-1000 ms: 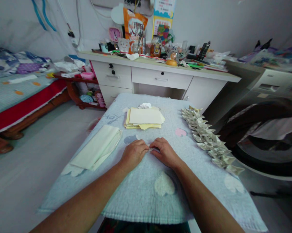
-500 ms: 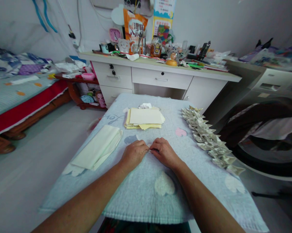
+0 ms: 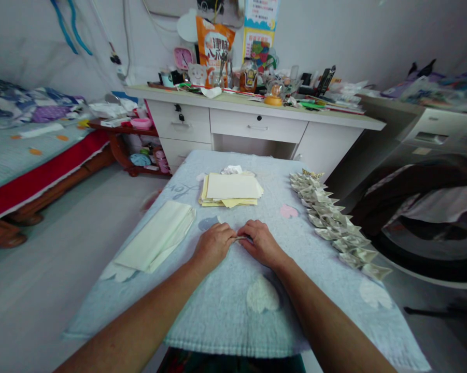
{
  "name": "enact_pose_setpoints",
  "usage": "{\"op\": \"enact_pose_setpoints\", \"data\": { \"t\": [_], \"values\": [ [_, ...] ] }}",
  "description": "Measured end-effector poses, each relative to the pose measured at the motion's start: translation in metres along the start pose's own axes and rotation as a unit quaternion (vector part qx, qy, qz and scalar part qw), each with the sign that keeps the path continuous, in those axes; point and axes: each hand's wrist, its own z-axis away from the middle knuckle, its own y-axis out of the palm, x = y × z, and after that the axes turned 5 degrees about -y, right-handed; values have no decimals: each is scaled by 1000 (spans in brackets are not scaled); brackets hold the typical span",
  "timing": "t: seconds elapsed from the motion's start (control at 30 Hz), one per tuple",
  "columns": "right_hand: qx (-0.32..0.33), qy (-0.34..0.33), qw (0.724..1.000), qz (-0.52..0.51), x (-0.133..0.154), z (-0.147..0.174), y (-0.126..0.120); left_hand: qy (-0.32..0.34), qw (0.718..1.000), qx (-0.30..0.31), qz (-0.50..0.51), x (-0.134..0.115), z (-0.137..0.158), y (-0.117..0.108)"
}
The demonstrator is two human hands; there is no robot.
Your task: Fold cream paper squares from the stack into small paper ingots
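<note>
Both hands meet over the middle of the cloth-covered table [image 3: 225, 316]. My left hand [image 3: 216, 243] pinches one end of a small folded piece of paper [image 3: 240, 238]. Closed on its other end is my right hand [image 3: 261, 242]. Only a thin pale edge of this paper shows between the fingers; the rest is hidden. Beyond the hands lies a stack of cream and yellow paper sheets [image 3: 233, 186]. To the left rests a larger folded pale sheet [image 3: 155, 235]. Rows of folded paper pieces with pointed tips [image 3: 334, 223] line the right side.
A crumpled white tissue [image 3: 232, 169] sits behind the stack. Past the table stands a white desk [image 3: 258, 124] crowded with jars and packets. At right is a front-loading washing machine [image 3: 431, 134]; at left, a bed [image 3: 34, 155].
My fingers have shifted slightly apart along the folded paper, and a little more of its edge shows. The other things on the table stay where they were.
</note>
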Motion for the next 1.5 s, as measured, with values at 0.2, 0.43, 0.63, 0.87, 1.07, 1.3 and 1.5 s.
{"op": "enact_pose_setpoints", "data": {
  "t": [0.2,0.43,0.63,0.87,1.07,1.3,1.5],
  "values": [
    [1,10,1000,-2,2,-2,1,11,1000,3,13,1,0,-2],
    [12,17,1000,16,4,-5,1,-40,997,-25,55,5,2,0],
    [20,27,999,22,5,-7,2,-50,997,-15,61,5,2,-1],
    [33,40,998,33,7,-10,3,-48,997,-6,55,3,0,-1],
    [11,50,999,-12,7,-8,-1,-15,999,7,40,3,-5,-3],
    [-11,59,998,-21,-1,1,-5,-12,999,11,51,5,-6,-5],
    [5,71,997,-15,-1,-1,-5,-16,999,7,50,6,-6,-2]
  ]
}}
